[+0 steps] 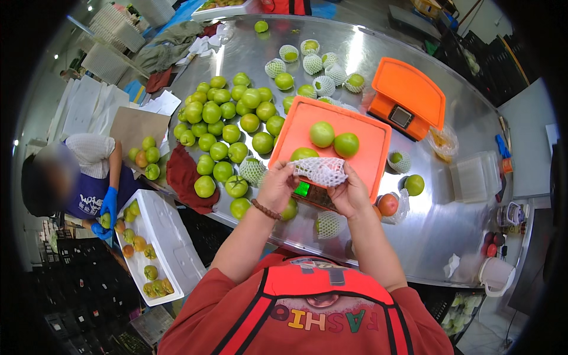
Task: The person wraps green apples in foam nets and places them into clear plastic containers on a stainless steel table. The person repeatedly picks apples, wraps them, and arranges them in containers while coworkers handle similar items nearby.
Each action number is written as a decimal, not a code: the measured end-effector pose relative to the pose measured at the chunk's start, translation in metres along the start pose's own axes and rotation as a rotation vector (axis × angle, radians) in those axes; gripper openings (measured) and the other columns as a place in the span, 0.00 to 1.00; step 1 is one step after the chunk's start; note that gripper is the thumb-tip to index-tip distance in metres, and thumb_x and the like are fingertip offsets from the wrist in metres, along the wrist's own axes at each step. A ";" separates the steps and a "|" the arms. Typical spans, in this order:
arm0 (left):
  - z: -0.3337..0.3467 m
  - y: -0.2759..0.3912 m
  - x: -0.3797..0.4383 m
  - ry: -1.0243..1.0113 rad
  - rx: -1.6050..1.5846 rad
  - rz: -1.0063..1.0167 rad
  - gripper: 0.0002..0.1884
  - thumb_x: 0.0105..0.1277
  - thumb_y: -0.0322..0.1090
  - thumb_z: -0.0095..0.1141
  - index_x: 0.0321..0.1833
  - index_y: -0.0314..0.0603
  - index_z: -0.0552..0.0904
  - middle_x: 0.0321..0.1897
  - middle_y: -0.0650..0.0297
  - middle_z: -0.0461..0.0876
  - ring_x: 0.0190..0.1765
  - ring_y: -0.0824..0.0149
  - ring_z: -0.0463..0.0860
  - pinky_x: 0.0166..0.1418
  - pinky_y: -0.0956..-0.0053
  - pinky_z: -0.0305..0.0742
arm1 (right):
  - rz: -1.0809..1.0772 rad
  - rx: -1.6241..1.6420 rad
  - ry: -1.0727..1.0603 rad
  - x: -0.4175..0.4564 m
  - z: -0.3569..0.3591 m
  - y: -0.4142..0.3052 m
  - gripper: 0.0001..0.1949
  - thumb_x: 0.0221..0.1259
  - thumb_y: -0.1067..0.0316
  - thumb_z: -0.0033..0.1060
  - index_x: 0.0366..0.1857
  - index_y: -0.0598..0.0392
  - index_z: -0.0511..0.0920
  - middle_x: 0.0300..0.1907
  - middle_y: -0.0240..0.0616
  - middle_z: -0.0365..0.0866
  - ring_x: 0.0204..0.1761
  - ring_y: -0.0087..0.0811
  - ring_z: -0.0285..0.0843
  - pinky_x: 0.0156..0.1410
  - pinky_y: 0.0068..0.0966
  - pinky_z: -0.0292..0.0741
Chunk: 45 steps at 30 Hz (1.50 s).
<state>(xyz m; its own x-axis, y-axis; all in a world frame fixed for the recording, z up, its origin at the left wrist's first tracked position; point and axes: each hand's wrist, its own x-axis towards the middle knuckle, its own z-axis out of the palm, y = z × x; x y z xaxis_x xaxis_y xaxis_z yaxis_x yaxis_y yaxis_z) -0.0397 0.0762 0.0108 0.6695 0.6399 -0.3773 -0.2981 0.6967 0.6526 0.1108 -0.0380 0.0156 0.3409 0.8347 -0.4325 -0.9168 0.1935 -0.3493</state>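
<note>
A white foam net sleeve (326, 170) is stretched between my left hand (278, 186) and my right hand (353, 190), its ends pinched in the fingers. Just beyond it, green tomatoes (322, 134) rest on the orange tray of a scale (372, 128), whose display glows green. Many loose green tomatoes (211, 112) lie to the left on the metal table. A netted tomato (329, 225) sits close to me, beneath my hands. Beside my right forearm are a reddish tomato (388, 205) and a green one (415, 185).
A second orange scale (408, 93) stands at the back right, near stacked clear plastic containers (477, 176). Netted tomatoes (313, 64) are grouped at the back. On the left, a co-worker in blue gloves (109, 206) holds a tomato over a white foam box (162, 248). A dark red cloth (188, 177) lies at the left edge.
</note>
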 end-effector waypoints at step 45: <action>0.067 -0.060 -0.003 -0.281 -0.244 -0.340 0.43 0.54 0.75 0.49 0.62 0.46 0.71 0.56 0.61 0.76 0.55 0.61 0.78 0.54 0.65 0.77 | -0.500 -1.266 0.530 -0.077 -0.092 -0.096 0.13 0.56 0.72 0.59 0.46 0.59 0.77 0.42 0.39 0.82 0.42 0.28 0.80 0.50 0.25 0.75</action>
<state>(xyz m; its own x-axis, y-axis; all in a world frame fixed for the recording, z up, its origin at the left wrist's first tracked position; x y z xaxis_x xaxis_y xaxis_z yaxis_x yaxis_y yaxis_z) 0.0216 0.0106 0.0169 0.9035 0.2750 -0.3288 -0.1595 0.9277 0.3377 0.1914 -0.1678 0.0056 0.8543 0.4797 -0.2003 0.0142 -0.4067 -0.9135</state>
